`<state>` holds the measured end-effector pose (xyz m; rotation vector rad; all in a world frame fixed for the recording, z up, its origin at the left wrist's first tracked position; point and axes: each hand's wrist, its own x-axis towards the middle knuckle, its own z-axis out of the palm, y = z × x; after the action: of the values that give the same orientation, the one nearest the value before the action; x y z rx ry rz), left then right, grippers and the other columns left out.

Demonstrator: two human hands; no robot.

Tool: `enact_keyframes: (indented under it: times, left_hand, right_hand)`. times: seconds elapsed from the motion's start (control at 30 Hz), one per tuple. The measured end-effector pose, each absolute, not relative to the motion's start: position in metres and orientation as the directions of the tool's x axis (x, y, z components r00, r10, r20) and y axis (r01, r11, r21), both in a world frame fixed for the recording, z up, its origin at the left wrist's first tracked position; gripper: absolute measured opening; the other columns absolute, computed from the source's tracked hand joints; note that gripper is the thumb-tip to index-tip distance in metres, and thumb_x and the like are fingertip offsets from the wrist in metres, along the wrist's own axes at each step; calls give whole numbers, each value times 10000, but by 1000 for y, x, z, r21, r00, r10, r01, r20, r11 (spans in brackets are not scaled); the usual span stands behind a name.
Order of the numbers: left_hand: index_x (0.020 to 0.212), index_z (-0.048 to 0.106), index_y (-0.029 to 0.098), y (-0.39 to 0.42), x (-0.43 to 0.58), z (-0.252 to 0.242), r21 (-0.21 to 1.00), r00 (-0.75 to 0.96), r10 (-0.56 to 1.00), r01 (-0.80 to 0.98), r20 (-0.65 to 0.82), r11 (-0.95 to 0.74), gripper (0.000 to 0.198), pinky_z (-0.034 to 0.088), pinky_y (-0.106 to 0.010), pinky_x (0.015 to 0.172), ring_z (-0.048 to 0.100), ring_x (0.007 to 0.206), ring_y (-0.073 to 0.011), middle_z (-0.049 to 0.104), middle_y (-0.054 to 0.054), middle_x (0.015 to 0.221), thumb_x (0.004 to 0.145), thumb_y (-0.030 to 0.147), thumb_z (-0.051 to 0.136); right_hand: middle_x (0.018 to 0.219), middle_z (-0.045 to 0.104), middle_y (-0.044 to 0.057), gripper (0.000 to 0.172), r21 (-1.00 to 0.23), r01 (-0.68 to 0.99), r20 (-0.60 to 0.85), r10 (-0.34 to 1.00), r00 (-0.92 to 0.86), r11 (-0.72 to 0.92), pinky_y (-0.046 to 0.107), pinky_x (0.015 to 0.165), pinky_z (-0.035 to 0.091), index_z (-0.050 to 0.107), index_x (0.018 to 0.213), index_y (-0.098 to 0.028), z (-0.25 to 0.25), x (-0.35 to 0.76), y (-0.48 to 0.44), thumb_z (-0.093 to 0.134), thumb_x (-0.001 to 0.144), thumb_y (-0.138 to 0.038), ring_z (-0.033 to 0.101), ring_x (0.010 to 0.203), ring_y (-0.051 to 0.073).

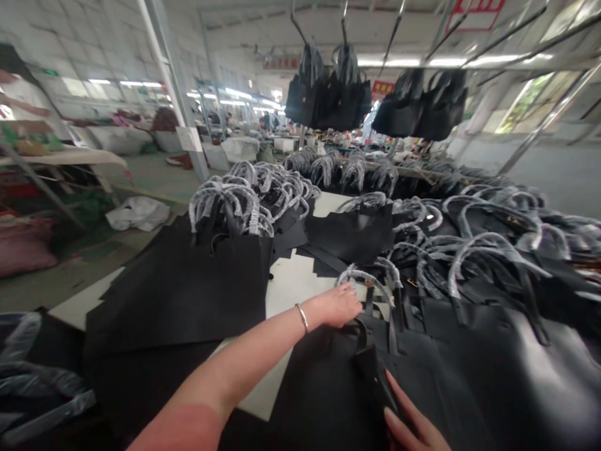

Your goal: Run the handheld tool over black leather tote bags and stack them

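My left hand [345,305] reaches across the table, its fingers curled at the plastic-wrapped handle [370,275] of a black bag. Below it lies the black leather-look panel [323,376] of that bag. At the lower right, my right hand [413,419] is closed around a dark folded flap [375,376] that stands up from the bag; where this flap joins is hard to make out. A stack of flat black bag panels [197,288] with wrapped handles [230,200] lies to the left. More black bags [507,351] overlap at the right, close beside my right hand.
A pale tabletop [291,282] shows between the stacks. Finished-looking black bags [328,94] hang from overhead hooks. Rows of wrapped handles [347,169] stand behind. A metal post [173,88] rises at the left, and a person [28,100] stands near another table [66,156].
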<state>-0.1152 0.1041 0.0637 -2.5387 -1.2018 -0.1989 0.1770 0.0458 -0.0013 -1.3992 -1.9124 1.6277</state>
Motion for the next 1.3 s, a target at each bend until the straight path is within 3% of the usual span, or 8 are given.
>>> enact_keyframes:
  times: [0.1, 0.23, 0.33, 0.43, 0.6, 0.87, 1.1, 1.3]
  left_hand:
    - [887, 659, 61, 71, -116, 68, -172, 568, 763, 822, 310, -542, 191, 374, -471, 1026, 566, 986, -294, 640, -153, 932, 813, 237, 666]
    - [852, 619, 116, 24, -113, 67, 111, 517, 775, 802, 363, -587, 165, 311, -400, 1111, 463, 1227, -289, 605, -139, 1135, 836, 266, 686]
    - [833, 573, 147, -4, -104, 61, 279, 454, 847, 806, 277, -523, 132, 365, -409, 1046, 579, 1001, -249, 630, -99, 934, 891, 262, 600]
    - [882, 562, 168, -26, -84, 47, 468, 255, 960, 838, 115, -279, 161, 441, -339, 736, 601, 745, -230, 633, -77, 787, 930, 316, 520]
    - [876, 501, 168, -44, -42, 4, 971, -22, 999, 235, -48, 52, 330, 378, -257, 512, 513, 478, -140, 625, -37, 689, 956, 453, 354]
    - [1051, 590, 87, -49, -10, -17, 807, -151, 965, -584, -212, 86, 611, 499, -282, 665, 539, 641, -118, 653, -109, 953, 737, 598, 702]
    - [979, 651, 96, -48, -6, -19, 735, -39, 982, -669, -187, 113, 533, 451, -235, 642, 521, 671, -112, 614, -54, 804, 707, 532, 791]
    - [998, 642, 83, -47, -6, -20, 756, -57, 982, -647, -180, 100, 520, 436, -242, 646, 540, 728, -132, 630, -91, 908, 749, 523, 761]
  right_hand:
    - [1293, 617, 76, 960, -857, 508, -369, 792, -486, -87, 293, 681, 534, 277, 1527, -249, 8, 173, 43, 596, 753, -720, 636, 794, 203]
    - [1052, 671, 60, 886, -848, 526, -363, 789, -496, -59, 301, 657, 507, 231, 1541, -240, 24, 168, 34, 556, 824, -647, 578, 725, 172]
    - [993, 647, 45, 809, -846, 532, -343, 788, -511, -23, 309, 677, 507, 234, 1541, -255, 29, 167, 30, 539, 865, -578, 556, 725, 160]
    - [957, 624, 34, 779, -855, 518, -325, 792, -516, -14, 316, 676, 510, 241, 1539, -263, 26, 168, 29, 542, 876, -538, 546, 703, 148]
    - [844, 597, 11, 790, -890, 452, -294, 832, -470, -59, 297, 601, 481, 302, 1521, -235, 25, 168, 31, 576, 845, -541, 527, 613, 126]
    - [686, 595, -22, 831, -895, 372, -401, 805, -436, -245, 220, 514, 382, 317, 1507, -221, 87, 201, 8, 601, 826, -602, 528, 533, 101]
    - [694, 605, -5, 862, -880, 341, -475, 609, -635, -332, 203, 490, 381, 306, 1509, -162, 90, 197, -10, 635, 825, -572, 522, 515, 90]
    - [709, 627, 4, 790, -900, 312, -434, 689, -580, -304, 201, 489, 376, 330, 1499, -184, 93, 194, 0, 600, 858, -560, 538, 512, 92]
